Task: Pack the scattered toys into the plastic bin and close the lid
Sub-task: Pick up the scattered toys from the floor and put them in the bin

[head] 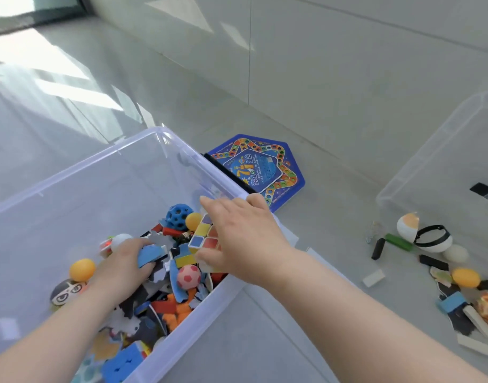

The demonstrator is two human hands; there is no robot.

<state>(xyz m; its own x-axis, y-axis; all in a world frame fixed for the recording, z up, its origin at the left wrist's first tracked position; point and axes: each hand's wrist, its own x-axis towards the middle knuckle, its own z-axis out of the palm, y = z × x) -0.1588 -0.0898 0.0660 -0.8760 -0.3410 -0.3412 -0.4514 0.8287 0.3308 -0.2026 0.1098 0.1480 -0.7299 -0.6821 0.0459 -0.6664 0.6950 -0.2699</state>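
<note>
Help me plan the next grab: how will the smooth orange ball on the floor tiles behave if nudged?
Round on glossy floor tiles, the smooth orange ball would probably roll away. It resembles a table-tennis ball, so likely light and stiff.

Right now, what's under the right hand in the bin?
A puzzle cube, gripped by the right hand; below it, foam pieces and a pink ball. Anything beneath the palm is hidden.
</note>
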